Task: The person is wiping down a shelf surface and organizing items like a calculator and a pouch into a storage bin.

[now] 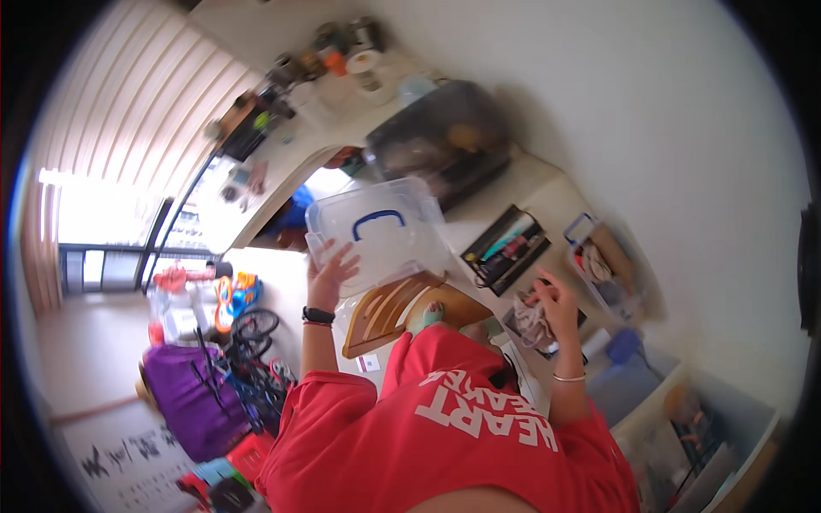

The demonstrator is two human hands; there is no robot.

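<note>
A clear plastic lid with a blue handle stands tilted before me, above a wooden chair. My left hand is at its near left edge, fingers spread, the thumb side partly behind the plastic; whether it grips the lid is unclear. My right hand is over a small bin of crumpled pale cloth, its fingers bent; blur hides whether it pinches anything. Just beyond that hand lies a black open box with small items inside. Right of it stands a clear bin with a blue handle, holding cloth and a brown piece.
A large dark translucent bin stands on the desk against the wall. Jars and cups line the desk's far part. The wooden chair is close to my legs. Open storage bins are at lower right, a bicycle at left.
</note>
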